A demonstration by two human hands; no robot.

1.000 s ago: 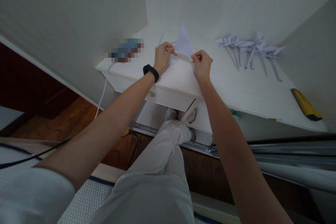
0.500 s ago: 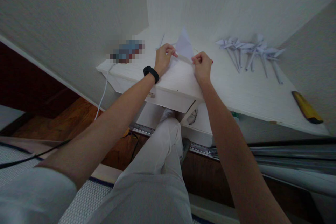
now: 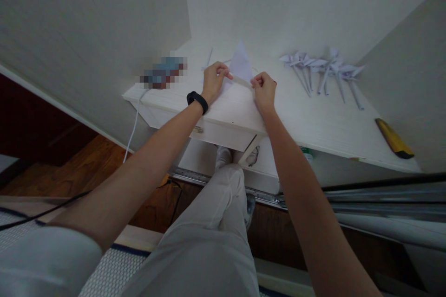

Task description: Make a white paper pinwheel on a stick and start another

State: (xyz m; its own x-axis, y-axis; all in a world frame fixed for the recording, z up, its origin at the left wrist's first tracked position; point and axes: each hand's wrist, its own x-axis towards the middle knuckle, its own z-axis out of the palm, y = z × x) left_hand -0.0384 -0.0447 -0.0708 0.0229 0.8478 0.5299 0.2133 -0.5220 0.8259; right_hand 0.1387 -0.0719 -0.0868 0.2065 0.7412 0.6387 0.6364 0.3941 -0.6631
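Pinching white paper (image 3: 241, 62), left hand (image 3: 213, 81) and right hand (image 3: 264, 92), pointed tip (image 3: 240, 45) and long axis toward back wall (image 3: 278, 9)

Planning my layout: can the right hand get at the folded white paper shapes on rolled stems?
Probably yes: nothing visible blocks the white desktop between the right hand and those shapes, though it appears busy pinching the white triangular paper.
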